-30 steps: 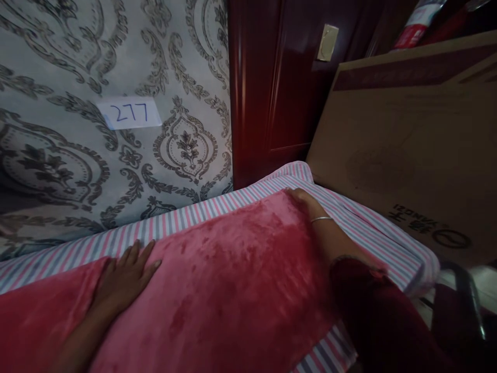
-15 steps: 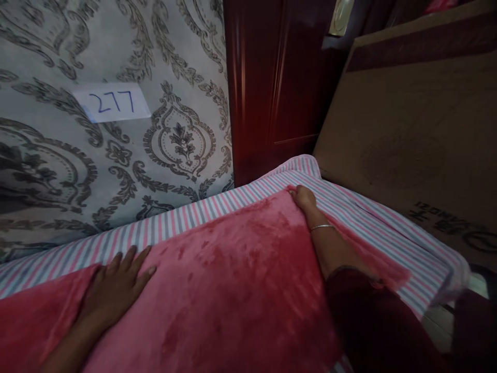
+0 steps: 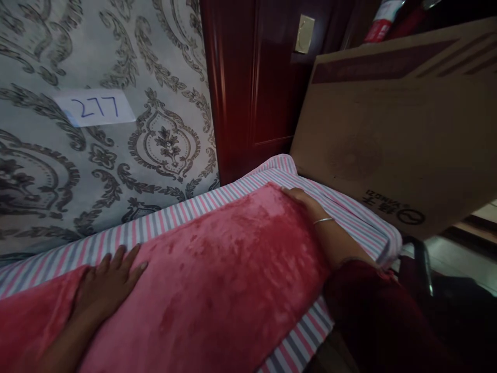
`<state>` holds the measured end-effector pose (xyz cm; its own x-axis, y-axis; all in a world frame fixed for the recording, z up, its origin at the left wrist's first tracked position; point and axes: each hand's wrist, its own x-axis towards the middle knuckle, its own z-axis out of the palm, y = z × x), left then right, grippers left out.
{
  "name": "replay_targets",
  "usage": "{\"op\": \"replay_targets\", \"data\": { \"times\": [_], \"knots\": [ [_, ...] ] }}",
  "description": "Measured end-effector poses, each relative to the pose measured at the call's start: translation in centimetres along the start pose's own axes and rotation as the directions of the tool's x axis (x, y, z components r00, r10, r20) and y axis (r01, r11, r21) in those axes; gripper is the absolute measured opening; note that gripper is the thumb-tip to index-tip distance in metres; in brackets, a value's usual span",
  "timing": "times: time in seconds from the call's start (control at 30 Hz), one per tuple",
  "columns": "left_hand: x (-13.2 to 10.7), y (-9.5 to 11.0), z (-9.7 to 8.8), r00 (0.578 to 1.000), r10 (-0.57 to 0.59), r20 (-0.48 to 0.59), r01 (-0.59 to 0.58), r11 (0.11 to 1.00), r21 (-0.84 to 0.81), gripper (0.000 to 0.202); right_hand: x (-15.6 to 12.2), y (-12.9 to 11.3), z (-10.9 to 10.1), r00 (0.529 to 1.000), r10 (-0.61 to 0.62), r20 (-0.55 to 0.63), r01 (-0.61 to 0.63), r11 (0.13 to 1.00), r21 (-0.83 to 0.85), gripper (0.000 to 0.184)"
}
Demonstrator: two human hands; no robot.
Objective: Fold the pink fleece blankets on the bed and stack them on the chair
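Note:
A pink-red plush blanket (image 3: 202, 269) lies folded over a striped sheet (image 3: 171, 220) of white, pink and grey. My left hand (image 3: 106, 282) rests flat on the blanket with its fingers spread, beside a raised fold (image 3: 54, 316) at the left. My right hand (image 3: 305, 202), with a bangle (image 3: 323, 220) at the wrist, lies along the blanket's right edge near the far corner. Its visible fingers are stretched out, though part of the hand is turned away. The striped sheet shows beyond the blanket on the far, right and near sides.
Behind the sheet stands a patterned wall (image 3: 166, 140) with a paper marked 277 (image 3: 97, 108). A dark red wooden panel (image 3: 236, 93) adjoins it. At the right leans a large cardboard box (image 3: 388, 119), a red-and-white container (image 3: 382, 23) above it. A dark curved bar (image 3: 423, 264) stands right of the sheet.
My right hand has gone from a closed hold at the corner to lying along the edge. The red strip right of my arm no longer shows. The view has shifted right; my left hand stays put.

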<state>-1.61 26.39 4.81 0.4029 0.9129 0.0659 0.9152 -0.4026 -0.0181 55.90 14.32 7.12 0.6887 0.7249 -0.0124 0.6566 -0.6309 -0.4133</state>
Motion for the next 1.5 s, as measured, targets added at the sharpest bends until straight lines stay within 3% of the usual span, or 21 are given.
{"op": "replay_targets", "data": {
  "times": [0.07, 0.17, 0.2, 0.27, 0.33, 0.4, 0.57, 0.7, 0.83, 1.0, 1.1, 1.23, 1.3, 1.5],
  "knots": [
    [0.0, 0.1, -0.5, 0.999, 0.008, -0.052, -0.010, 0.999, -0.046, 0.082, -1.3, 0.6, 0.2, 1.000, 0.006, 0.013, -0.005, 0.999, -0.033, 0.047],
    [-0.1, 0.4, -0.9, 0.960, 0.175, -0.220, -0.200, 0.975, -0.098, 0.078, -2.4, 0.6, 1.3, 0.999, 0.010, -0.031, -0.013, 0.996, -0.084, 0.037],
    [-0.2, 0.4, -0.7, 0.941, 0.247, -0.230, -0.276, 0.956, -0.104, 0.076, -2.6, 0.6, 1.8, 0.998, 0.008, -0.056, -0.013, 0.995, -0.104, 0.037],
    [-0.2, 0.6, 0.0, 0.930, 0.339, -0.141, -0.356, 0.927, -0.118, 0.074, -2.6, 0.8, 2.4, 0.996, -0.010, -0.091, -0.004, 0.989, -0.148, 0.037],
    [-0.2, 0.8, 0.8, 0.935, 0.354, -0.024, -0.354, 0.927, -0.127, 0.074, -2.4, 1.2, 2.7, 0.993, -0.025, -0.112, 0.004, 0.983, -0.184, 0.036],
    [0.0, 0.8, 1.5, 0.942, 0.336, 0.013, -0.332, 0.936, -0.119, 0.072, -2.3, 1.5, 2.8, 0.990, -0.023, -0.137, -0.004, 0.982, -0.190, 0.036],
    [0.2, 0.8, 1.6, 0.944, 0.331, 0.006, -0.329, 0.939, -0.106, 0.071, -2.4, 1.4, 2.5, 0.991, 0.022, -0.135, -0.042, 0.989, -0.144, 0.038],
    [0.2, 0.9, 1.4, 0.930, 0.366, -0.015, -0.366, 0.925, -0.102, 0.070, -3.0, 1.4, 1.1, 0.995, 0.044, -0.084, -0.052, 0.995, -0.090, 0.047],
    [0.3, 0.9, 1.2, 0.927, 0.373, -0.027, -0.374, 0.921, -0.109, 0.067, -5.0, 2.8, -0.6, 0.997, 0.074, -0.032, -0.075, 0.996, -0.046, 0.061],
    [-0.1, 2.3, -0.3, 0.919, 0.394, -0.025, -0.394, 0.913, -0.105, 0.069, -8.3, 4.6, -1.5, 0.997, 0.083, -0.002, -0.083, 0.996, -0.027, 0.055],
    [-2.2, 5.2, -1.0, 0.849, 0.527, -0.040, -0.528, 0.843, -0.106, 0.070, -9.4, 5.4, -2.2, 0.997, 0.068, 0.030, -0.067, 0.998, -0.022, 0.054],
    [-6.6, 9.4, -0.4, 0.616, 0.787, -0.034, -0.786, 0.613, -0.080, 0.075, -9.8, 6.5, -2.8, 0.996, 0.048, 0.071, -0.044, 0.997, -0.058, 0.059],
    [-8.2, 10.6, 0.3, 0.529, 0.847, -0.058, -0.849, 0.526, -0.054, 0.076, -9.8, 7.0, -2.6, 0.996, 0.044, 0.072, -0.036, 0.993, -0.109, 0.054],
    [-8.9, 10.9, 1.5, 0.463, 0.860, -0.213, -0.875, 0.482, 0.043, 0.081, -10.0, 8.5, -0.4, 0.998, 0.051, -0.036, -0.056, 0.984, -0.167, 0.046]
  ]
}}
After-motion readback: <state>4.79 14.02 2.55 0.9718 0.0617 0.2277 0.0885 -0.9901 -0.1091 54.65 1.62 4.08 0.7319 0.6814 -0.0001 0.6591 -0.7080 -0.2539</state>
